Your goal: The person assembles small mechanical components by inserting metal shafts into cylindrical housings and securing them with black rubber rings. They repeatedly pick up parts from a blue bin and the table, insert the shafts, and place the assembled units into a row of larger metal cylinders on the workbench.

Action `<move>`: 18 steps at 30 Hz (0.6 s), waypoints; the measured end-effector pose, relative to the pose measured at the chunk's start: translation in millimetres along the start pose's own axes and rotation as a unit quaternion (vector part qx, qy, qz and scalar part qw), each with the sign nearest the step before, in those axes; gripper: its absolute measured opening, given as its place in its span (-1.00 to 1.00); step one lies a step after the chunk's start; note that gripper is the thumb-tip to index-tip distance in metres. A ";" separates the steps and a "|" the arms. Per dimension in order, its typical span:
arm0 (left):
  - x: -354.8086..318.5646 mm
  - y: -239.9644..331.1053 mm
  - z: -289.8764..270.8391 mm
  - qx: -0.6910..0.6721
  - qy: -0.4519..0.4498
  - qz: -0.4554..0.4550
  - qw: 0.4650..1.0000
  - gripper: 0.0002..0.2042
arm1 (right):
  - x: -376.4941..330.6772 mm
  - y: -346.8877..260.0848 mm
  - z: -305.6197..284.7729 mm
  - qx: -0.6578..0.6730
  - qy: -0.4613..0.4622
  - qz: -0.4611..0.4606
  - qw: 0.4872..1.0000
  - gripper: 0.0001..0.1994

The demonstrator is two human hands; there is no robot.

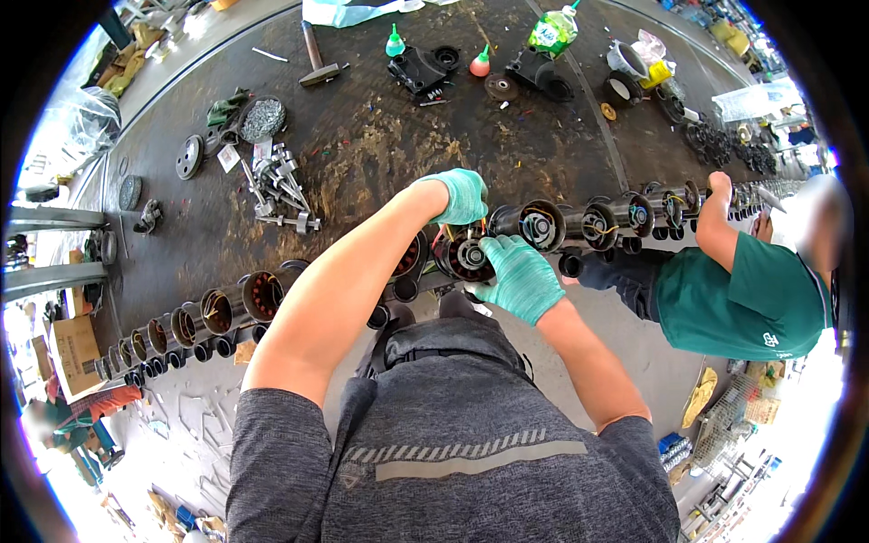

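Observation:
In front of me, a black round motor housing [471, 256] lies in a long row along the table edge, its open end turned toward me and a metal rotor showing inside. My right hand [520, 279], in a green knit glove, closes around the right rim of this housing. Above its far side is my left hand [463, 196], gloved likewise, with fingers curled down by some orange wires. What those fingertips hold, if anything, is hidden. Just right of them is another housing with a rotor [541, 226]; to the left, a housing [262, 296] shows its windings.
Farther back lie a hammer [317, 65], metal shafts [281, 185], a dish of small metal parts [262, 119], small squeeze bottles [395, 42] and black castings [421, 71]. A co-worker in a green shirt [742, 299] works at the row on the right.

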State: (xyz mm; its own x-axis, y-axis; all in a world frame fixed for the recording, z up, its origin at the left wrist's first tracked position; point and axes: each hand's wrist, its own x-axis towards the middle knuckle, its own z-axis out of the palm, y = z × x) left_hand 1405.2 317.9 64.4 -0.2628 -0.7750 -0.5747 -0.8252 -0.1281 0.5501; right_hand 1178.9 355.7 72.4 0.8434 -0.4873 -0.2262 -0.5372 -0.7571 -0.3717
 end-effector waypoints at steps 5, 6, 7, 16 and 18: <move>-17.4 -7.0 14.9 -0.079 0.001 0.025 0.997 -0.55 | -1.1 8.3 5.7 -0.005 0.014 -0.032 0.999 -0.27; -34.8 0.9 6.3 -0.118 -0.023 0.014 0.993 -0.50 | 0.2 5.3 1.3 0.021 0.011 -0.022 0.999 -0.29; -53.8 10.2 -0.7 -0.158 -0.046 0.003 0.986 -0.44 | -1.7 6.2 1.1 0.022 0.027 -0.036 0.999 -0.30; -184.3 -160.1 14.5 -0.133 0.229 -0.183 0.947 -0.65 | -9.2 -13.8 -24.5 0.199 0.146 -0.022 0.969 -0.81; -204.4 -217.2 19.1 0.017 0.235 -0.282 0.930 -0.60 | -9.4 -20.2 -28.7 0.247 0.154 -0.005 0.957 -0.80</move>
State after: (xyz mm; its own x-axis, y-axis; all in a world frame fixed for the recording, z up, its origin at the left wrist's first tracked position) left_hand 1628.6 515.9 50.7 0.4584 -0.7762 -0.4329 -0.7828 -0.5832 0.2168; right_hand 1181.6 363.1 107.9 0.7651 -0.6434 0.0272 -0.3946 -0.5018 -0.7698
